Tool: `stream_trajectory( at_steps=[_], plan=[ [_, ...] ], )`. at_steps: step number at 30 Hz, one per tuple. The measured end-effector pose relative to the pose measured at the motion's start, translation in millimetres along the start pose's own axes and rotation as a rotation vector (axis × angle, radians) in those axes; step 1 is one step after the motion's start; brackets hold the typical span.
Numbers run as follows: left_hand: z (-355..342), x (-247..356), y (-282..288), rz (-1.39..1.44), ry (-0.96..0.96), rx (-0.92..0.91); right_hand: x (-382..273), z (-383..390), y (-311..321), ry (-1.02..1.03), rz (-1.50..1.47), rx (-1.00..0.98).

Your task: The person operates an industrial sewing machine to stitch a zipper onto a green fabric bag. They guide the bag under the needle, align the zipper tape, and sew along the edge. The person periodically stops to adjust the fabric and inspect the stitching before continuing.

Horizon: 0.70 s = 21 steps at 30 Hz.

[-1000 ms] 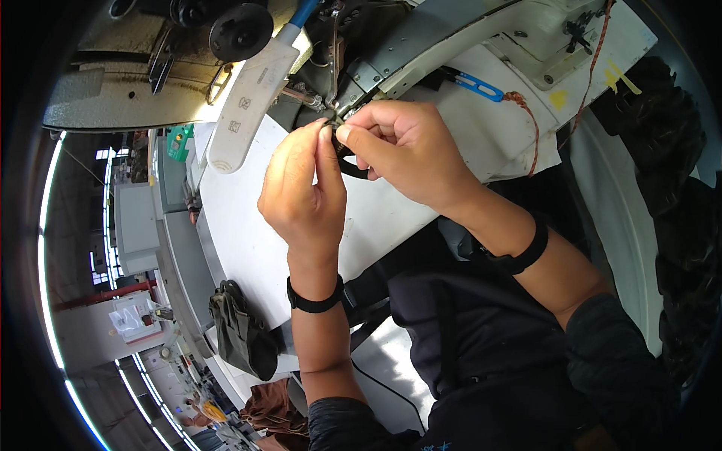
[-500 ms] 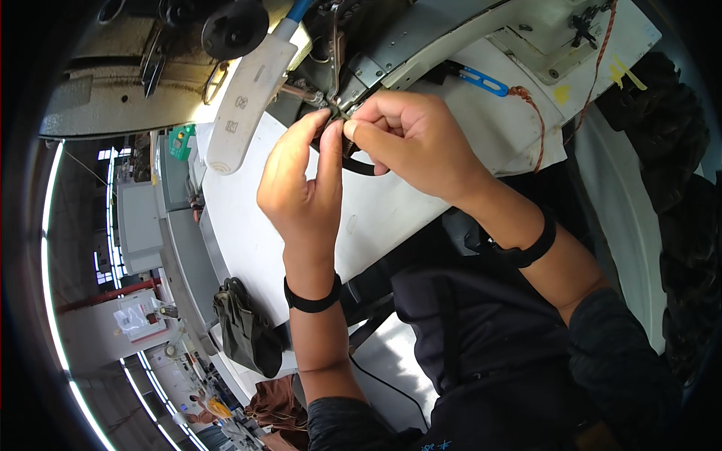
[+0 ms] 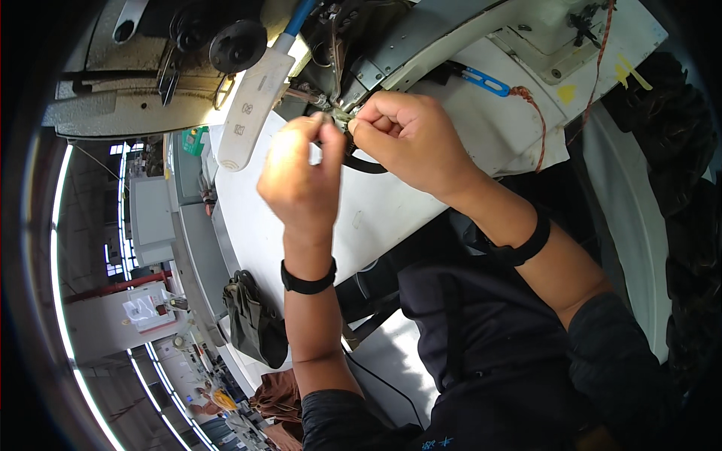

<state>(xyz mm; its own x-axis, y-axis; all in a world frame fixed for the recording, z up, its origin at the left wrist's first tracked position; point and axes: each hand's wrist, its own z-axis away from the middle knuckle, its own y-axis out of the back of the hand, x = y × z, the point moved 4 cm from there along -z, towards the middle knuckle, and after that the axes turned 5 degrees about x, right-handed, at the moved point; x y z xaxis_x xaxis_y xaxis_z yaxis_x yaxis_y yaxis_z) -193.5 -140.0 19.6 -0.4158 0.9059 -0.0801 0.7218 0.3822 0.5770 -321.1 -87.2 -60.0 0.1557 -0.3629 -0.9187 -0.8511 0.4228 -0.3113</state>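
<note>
Both my hands meet at the working end of a sewing machine [image 3: 429,46], under its lit area. My left hand [image 3: 301,169] is closed, thumb and forefinger bent together, slightly blurred; anything between its fingertips is too small to make out. Close beside it, my right hand [image 3: 414,139] pinches with thumb and forefinger near the metal parts of the machine. What sits in that pinch is mostly hidden. A dark curved strip [image 3: 366,165] shows just below the right fingers, above the white tabletop [image 3: 376,214]; I cannot tell whether it is held.
A white lamp bar [image 3: 256,105] on a blue stem hangs left of my hands. Blue thread snips [image 3: 485,80] on an orange cord lie to the right. A dark green cloth piece [image 3: 254,319] hangs over the table's left edge. Brown cloth [image 3: 282,398] lies below it.
My left hand has turned slightly and its fingers have curled closer together. The right hand keeps its pinch in nearly the same place. The whole view has shifted a little.
</note>
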Motion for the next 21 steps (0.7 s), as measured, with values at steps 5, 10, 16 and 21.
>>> stream_trajectory(
  at_steps=[5,10,16,21],
  plan=[
    [-7.2,-4.8,5.3,0.003,-0.055,-0.079,0.9,-0.1,2.6,-0.002,-0.041,-0.013],
    [0.0,5.4,7.8,0.036,-0.036,-0.112,1.5,0.9,1.6,-0.102,-0.171,-0.067],
    [9.0,18.1,10.0,0.141,0.197,-0.113,-12.0,5.3,3.1,-0.243,-0.252,-0.109],
    [15.1,17.1,6.9,0.147,0.130,-0.031,-11.1,8.7,-0.3,-0.186,-0.259,-0.064]
  ],
)
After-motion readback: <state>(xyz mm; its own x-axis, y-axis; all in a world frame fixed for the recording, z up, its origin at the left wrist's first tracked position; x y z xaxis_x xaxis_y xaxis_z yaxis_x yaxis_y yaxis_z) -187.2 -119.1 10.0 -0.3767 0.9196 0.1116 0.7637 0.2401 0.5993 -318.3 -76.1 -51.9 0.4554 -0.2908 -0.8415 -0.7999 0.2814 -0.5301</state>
